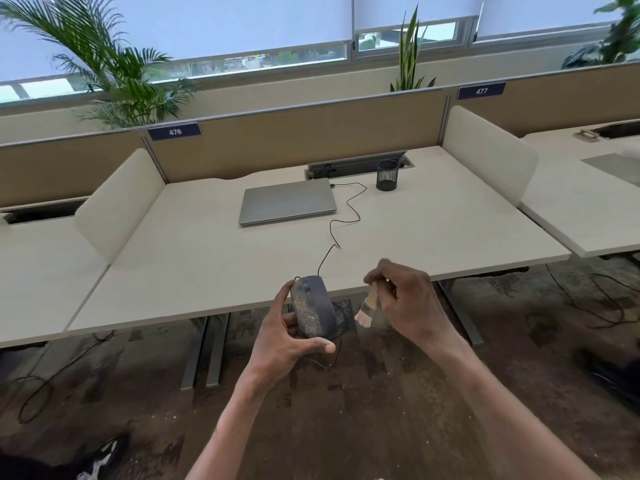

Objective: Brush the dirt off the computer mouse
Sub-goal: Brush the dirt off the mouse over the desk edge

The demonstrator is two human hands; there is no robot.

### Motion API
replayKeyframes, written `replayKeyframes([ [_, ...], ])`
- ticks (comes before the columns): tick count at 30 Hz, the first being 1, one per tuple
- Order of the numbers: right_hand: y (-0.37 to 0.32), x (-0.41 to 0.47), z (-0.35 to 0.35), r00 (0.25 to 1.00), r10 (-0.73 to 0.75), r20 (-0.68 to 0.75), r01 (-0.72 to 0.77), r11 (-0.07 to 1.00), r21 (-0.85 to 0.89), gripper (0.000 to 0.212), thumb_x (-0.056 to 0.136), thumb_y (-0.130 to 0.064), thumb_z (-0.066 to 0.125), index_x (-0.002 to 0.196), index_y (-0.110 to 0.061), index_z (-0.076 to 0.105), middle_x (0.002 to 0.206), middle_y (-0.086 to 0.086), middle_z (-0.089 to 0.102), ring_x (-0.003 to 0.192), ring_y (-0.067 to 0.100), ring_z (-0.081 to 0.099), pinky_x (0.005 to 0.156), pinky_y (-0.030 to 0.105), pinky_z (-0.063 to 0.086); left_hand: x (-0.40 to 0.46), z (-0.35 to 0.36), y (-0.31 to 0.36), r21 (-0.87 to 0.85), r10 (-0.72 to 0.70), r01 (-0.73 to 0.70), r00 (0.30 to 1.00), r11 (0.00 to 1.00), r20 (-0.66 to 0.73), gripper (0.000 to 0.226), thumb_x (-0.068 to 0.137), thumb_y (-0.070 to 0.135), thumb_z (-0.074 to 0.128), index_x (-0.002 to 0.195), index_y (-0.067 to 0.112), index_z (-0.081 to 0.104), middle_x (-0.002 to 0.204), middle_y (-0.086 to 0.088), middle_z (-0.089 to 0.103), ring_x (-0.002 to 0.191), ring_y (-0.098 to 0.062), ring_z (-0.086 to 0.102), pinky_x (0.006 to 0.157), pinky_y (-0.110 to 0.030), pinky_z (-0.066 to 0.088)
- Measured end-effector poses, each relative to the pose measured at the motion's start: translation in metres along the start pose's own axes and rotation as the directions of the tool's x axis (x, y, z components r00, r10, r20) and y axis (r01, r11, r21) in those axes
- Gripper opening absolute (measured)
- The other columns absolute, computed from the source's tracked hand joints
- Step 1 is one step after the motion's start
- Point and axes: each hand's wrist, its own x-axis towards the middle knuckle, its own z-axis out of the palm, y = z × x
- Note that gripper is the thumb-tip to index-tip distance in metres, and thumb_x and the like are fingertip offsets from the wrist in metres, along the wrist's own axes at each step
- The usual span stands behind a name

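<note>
A dark grey wired computer mouse [314, 306] with brownish dirt smeared over its top is held in front of the desk's near edge. My left hand [289, 336] grips it from the left and below, thumb across its lower end. Its black cable [346, 220] runs up over the desk to the laptop. My right hand [405, 301] holds a small brush [367, 306] with a pale handle; its bristles are blurred and hang just right of the mouse, apart from it.
On the white desk [194, 271] lie a closed silver laptop [287, 201] and a black mesh pen cup [387, 174]. Padded dividers stand left [117, 202] and right [491, 150]. Loose cables lie on the brown floor [381, 410] below.
</note>
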Motion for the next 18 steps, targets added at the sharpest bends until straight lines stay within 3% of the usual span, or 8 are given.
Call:
replayKeyframes([
  [3, 0.005, 0.015, 0.007, 0.985, 0.113, 0.130, -0.121, 0.991, 0.055, 0.023, 0.095, 0.006, 0.055, 0.092, -0.009, 0.073, 0.076, -0.017, 0.065, 0.070, -0.006, 0.060, 0.067, 0.003, 0.043, -0.002, -0.001, 0.005, 0.010, 0.008, -0.008, 1.000, 1.000, 0.017, 0.148, 0.037, 0.045, 0.107, 0.160, 0.040, 0.025, 0.129, -0.004, 0.070, 0.110, -0.015, 0.075, 0.095, -0.038, 0.062],
  [5, 0.006, 0.023, 0.014, 0.961, 0.185, 0.204, -0.202, 0.977, 0.069, 0.023, 0.095, 0.003, 0.053, 0.092, -0.008, 0.072, 0.074, -0.021, 0.061, 0.073, -0.002, 0.064, 0.071, 0.015, 0.054, -0.004, -0.002, 0.007, 0.014, 0.012, -0.012, 1.000, 1.000, 0.021, 0.148, 0.038, 0.044, 0.107, 0.161, 0.040, 0.025, 0.131, -0.005, 0.069, 0.113, -0.017, 0.073, 0.097, -0.042, 0.061],
  [7, 0.006, 0.029, 0.020, 0.938, 0.229, 0.260, -0.255, 0.965, 0.069, 0.020, 0.097, -0.002, 0.053, 0.094, -0.009, 0.072, 0.082, -0.015, 0.067, 0.078, 0.009, 0.070, 0.076, 0.031, 0.061, -0.005, -0.002, 0.009, -0.001, 0.007, -0.007, 1.000, 1.000, 0.027, 0.149, 0.037, 0.044, 0.107, 0.161, 0.040, 0.025, 0.127, -0.010, 0.071, 0.111, -0.021, 0.074, 0.097, -0.046, 0.061],
  [9, 0.006, 0.034, 0.026, 0.916, 0.257, 0.308, -0.294, 0.953, 0.078, 0.019, 0.098, -0.007, 0.054, 0.090, -0.014, 0.069, 0.094, -0.006, 0.073, 0.075, 0.011, 0.072, 0.076, 0.037, 0.062, -0.006, -0.003, 0.010, -0.006, 0.002, -0.002, 0.999, 1.000, 0.035, 0.147, 0.037, 0.043, 0.107, 0.160, 0.041, 0.025, 0.124, -0.013, 0.073, 0.109, -0.025, 0.075, 0.098, -0.048, 0.060],
  [12, 0.003, 0.039, 0.034, 0.877, 0.283, 0.388, -0.375, 0.908, 0.187, 0.024, 0.101, -0.023, 0.059, 0.085, -0.008, 0.068, 0.085, 0.008, 0.075, 0.067, 0.016, 0.075, 0.075, 0.045, 0.062, -0.006, -0.006, 0.009, -0.010, 0.000, 0.001, 0.998, 1.000, 0.068, 0.143, 0.043, 0.038, 0.108, 0.159, 0.044, 0.024, 0.119, -0.010, 0.077, 0.108, -0.026, 0.076, 0.099, -0.050, 0.059],
  [15, -0.002, 0.044, 0.041, 0.821, 0.305, 0.483, -0.508, 0.776, 0.374, 0.050, 0.100, -0.039, 0.060, 0.086, 0.008, 0.070, 0.079, 0.012, 0.073, 0.070, 0.024, 0.074, 0.071, 0.041, 0.064, -0.006, -0.006, 0.009, -0.003, -0.003, 0.003, 0.996, 1.000, 0.093, 0.142, 0.046, 0.033, 0.108, 0.159, 0.046, 0.023, 0.115, -0.008, 0.079, 0.106, -0.026, 0.077, 0.099, -0.051, 0.059],
  [18, -0.005, 0.045, 0.044, 0.762, 0.272, 0.588, -0.590, 0.666, 0.456, 0.056, 0.097, -0.045, 0.060, 0.081, 0.007, 0.069, 0.067, 0.003, 0.068, 0.063, 0.013, 0.067, 0.061, 0.023, 0.057, -0.005, -0.006, 0.010, 0.000, 0.004, -0.004, 0.993, 1.000, 0.118, 0.141, 0.048, 0.030, 0.108, 0.159, 0.045, 0.022, 0.113, -0.010, 0.079, 0.105, -0.027, 0.077, 0.099, -0.051, 0.059],
])
